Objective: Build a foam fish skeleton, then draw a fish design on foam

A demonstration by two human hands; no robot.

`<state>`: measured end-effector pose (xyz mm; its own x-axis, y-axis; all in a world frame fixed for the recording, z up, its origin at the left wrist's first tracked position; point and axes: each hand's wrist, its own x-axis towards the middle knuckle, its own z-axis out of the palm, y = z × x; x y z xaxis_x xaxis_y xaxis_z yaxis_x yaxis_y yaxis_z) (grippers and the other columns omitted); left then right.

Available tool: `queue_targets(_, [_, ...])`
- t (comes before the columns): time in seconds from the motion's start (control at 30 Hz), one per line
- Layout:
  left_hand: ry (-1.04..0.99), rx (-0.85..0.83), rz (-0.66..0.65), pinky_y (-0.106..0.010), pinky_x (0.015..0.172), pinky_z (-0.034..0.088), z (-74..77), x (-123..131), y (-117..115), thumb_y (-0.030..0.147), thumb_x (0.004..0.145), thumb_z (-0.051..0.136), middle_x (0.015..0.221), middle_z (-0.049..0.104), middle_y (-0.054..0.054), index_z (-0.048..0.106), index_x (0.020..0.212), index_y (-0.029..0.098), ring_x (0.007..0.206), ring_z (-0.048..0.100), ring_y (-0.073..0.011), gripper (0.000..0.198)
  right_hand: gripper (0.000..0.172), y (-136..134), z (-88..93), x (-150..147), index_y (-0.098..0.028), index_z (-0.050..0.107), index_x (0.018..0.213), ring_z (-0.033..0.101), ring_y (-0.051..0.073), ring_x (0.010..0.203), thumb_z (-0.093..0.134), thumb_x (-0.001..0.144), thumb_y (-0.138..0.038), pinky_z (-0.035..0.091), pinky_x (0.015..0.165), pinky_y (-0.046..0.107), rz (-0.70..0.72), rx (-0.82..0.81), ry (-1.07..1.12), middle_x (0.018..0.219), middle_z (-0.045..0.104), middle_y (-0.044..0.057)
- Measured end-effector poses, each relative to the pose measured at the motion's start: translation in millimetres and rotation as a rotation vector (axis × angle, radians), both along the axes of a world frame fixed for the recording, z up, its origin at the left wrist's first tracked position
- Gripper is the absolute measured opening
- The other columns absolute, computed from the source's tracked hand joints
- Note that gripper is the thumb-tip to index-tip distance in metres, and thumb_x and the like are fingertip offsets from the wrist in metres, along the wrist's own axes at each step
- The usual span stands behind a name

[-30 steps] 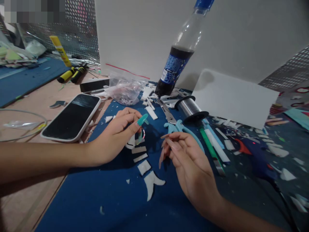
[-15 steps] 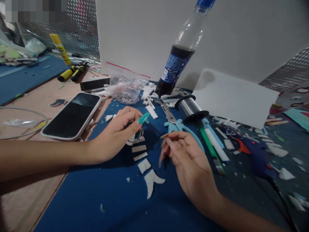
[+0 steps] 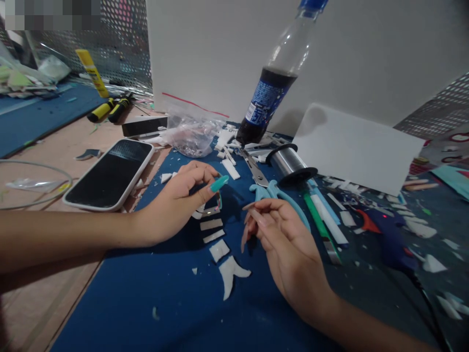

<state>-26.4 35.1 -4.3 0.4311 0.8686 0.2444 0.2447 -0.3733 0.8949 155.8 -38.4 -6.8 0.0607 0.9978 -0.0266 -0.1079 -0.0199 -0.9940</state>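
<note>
My left hand (image 3: pixel 186 195), with a long teal thumbnail, is curled low over the blue mat (image 3: pixel 120 298). Its thumb and fingers come together above a white piece (image 3: pixel 199 211), partly hidden; a small shiny edge shows beneath the thumb, and what they hold cannot be made out. To the right, my right hand (image 3: pixel 286 249) has thumb and forefinger pinched; anything between them is too small to tell. Between the hands lie narrow white strips (image 3: pixel 211 224), a white square (image 3: pixel 219 251) and a forked, tail-shaped white piece (image 3: pixel 231 275) in a row. Light-blue scissors (image 3: pixel 269 188) lie just behind my right hand.
A phone (image 3: pixel 110 173) lies left. Behind stand a cola bottle (image 3: pixel 269 93), a zip bag (image 3: pixel 194 132) and a wire spool (image 3: pixel 291 164). At right are a green-handled cutter (image 3: pixel 317 215), a corded glue gun (image 3: pixel 392 234) and white scraps. Yellow-black pliers (image 3: pixel 110 107) lie far left.
My left thumb has shifted very slightly to the right, and a little more of the shiny edge shows under it. My right hand and the white pieces stay put.
</note>
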Motion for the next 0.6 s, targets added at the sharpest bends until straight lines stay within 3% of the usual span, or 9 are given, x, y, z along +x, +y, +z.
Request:
queue_targets(0.13, [0.016, 0.023, 0.0, -0.028, 0.085, 0.034, 2.5, 0.0, -0.8, 0.028, 0.093, 0.044, 0.094, 0.05, 0.0, 0.05, 0.073, 0.019, 0.093, 0.046, -0.0137, 0.023, 0.005, -0.8, 1.9, -1.3, -0.022, 0.056, 0.089, 0.058, 0.008, 0.064, 0.055, 0.091, -0.026, 0.052, 0.058, 0.019, 0.003, -0.017, -0.007, 0.073, 0.057, -0.003])
queue_targets(0.4, [-0.003, 0.019, -0.013, -0.027, 0.079, 0.036, 7.0, 0.8, -2.5, 0.027, 0.094, 0.042, 0.085, 0.049, -0.001, 0.049, 0.06, 0.019, 0.087, 0.046, -0.0142, 0.035, 0.006, -2.9, -0.1, 1.0, -0.025, 0.054, 0.092, 0.057, 0.01, 0.067, 0.05, 0.094, -0.027, 0.051, 0.06, 0.023, 0.037, 0.019, -0.089, 0.075, 0.055, -0.003])
queue_targets(0.47, [0.008, 0.022, 0.002, -0.027, 0.077, 0.036, 6.5, 1.0, -2.2, 0.028, 0.093, 0.042, 0.084, 0.05, -0.001, 0.047, 0.056, 0.018, 0.084, 0.046, -0.0141, 0.038, 0.009, -6.5, 2.4, 2.4, -0.027, 0.053, 0.098, 0.057, 0.012, 0.072, 0.046, 0.095, -0.024, 0.052, 0.063, 0.026, 0.072, 0.104, -0.187, 0.082, 0.054, -0.001])
queue_targets(0.6, [0.008, 0.037, 0.003, -0.027, 0.076, 0.036, 3.9, 1.2, -1.0, 0.027, 0.092, 0.044, 0.085, 0.051, -0.001, 0.049, 0.059, 0.019, 0.08, 0.046, -0.0141, 0.035, 0.033, -20.4, 20.5, -0.1, -0.027, 0.051, 0.112, 0.057, 0.019, 0.096, 0.054, 0.084, -0.012, 0.052, 0.082, 0.035, 0.267, 0.503, -0.518, 0.105, 0.056, 0.004])
